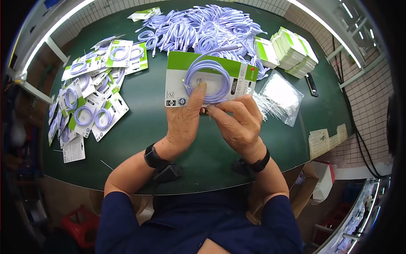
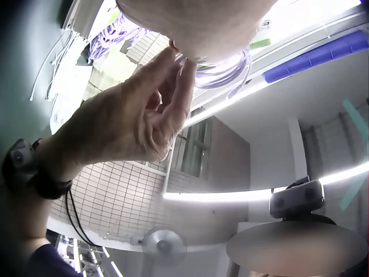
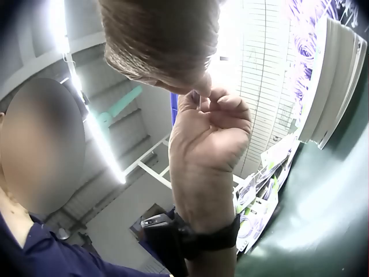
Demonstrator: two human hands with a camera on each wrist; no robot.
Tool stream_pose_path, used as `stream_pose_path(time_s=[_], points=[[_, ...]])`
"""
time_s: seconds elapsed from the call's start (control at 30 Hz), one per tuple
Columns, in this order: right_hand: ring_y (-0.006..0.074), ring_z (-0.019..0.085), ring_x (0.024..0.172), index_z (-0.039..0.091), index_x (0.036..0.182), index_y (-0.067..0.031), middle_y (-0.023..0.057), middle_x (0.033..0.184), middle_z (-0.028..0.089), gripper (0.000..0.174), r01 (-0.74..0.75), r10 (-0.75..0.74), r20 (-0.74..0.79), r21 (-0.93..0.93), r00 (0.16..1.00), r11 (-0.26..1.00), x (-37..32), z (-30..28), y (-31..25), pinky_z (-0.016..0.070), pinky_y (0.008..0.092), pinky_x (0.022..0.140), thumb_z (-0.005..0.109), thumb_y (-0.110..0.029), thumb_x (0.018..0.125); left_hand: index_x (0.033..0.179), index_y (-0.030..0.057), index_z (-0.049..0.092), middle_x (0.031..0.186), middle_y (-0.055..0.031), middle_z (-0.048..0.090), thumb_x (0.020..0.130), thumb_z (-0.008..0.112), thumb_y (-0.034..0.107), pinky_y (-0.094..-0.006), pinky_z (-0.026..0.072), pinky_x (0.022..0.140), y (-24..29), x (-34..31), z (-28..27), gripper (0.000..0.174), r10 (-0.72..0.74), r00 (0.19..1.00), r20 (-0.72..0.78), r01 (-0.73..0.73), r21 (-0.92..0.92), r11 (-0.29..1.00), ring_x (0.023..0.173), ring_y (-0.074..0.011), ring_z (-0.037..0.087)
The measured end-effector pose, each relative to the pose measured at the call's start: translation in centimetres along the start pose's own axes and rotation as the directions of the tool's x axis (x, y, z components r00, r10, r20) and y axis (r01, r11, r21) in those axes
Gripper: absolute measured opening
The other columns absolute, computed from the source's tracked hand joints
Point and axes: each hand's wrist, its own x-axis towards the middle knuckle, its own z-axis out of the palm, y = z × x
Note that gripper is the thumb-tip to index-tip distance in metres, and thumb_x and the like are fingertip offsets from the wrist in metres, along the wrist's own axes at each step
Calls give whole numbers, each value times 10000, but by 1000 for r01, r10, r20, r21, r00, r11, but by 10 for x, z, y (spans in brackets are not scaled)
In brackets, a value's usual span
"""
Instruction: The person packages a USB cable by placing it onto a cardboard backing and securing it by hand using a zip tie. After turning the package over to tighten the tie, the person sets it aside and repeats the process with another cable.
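My left hand (image 1: 185,122) holds up a green and white cable card (image 1: 177,76), its thumb pressed on the front and the other fingers hidden behind. A coiled lilac USB-C cable (image 1: 224,86) lies against the card's printed face, one end sticking up past the top edge. At the card's lower edge, the curled thumb and index finger of my right hand (image 1: 242,125) pinch a thin strip that looks like a cable tie, mostly hidden by the fingertips. In the left wrist view the right hand (image 2: 132,115) meets the left hand (image 2: 202,23) at the fingertips.
Loose lilac cables (image 1: 207,29) are heaped at the back. Carded cables (image 1: 84,114) pile up at the left. Stacked cards (image 1: 292,48), a plastic bag (image 1: 283,95) with white cable ties (image 1: 266,106), and a dark phone-like object (image 1: 311,84) lie right on the green table (image 1: 211,165).
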Motion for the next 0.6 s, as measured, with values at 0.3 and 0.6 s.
stream_pose_path(time_s=[0.3, 0.6], points=[[221, 631, 731, 778, 952, -65, 38, 884, 694, 285, -39, 38, -13, -103, 999, 994, -1, 10, 2, 486, 339, 604, 869, 3, 690, 1197, 19, 594, 1048, -50, 668, 1009, 706, 177, -259, 513, 631, -21, 0, -4, 270, 22, 999, 47, -22, 12, 1000, 845, -96, 639], [233, 679, 736, 728, 970, -54, 63, 945, 706, 211, -41, 51, -46, 202, 998, 979, -16, 19, -11, 533, 331, 638, 841, 6, 803, 1422, 9, 497, 1289, -131, 674, 1043, 661, 218, -324, 626, 896, -22, 12, -15, 463, -136, 982, 128, 119, 132, 984, 1134, -199, 705]])
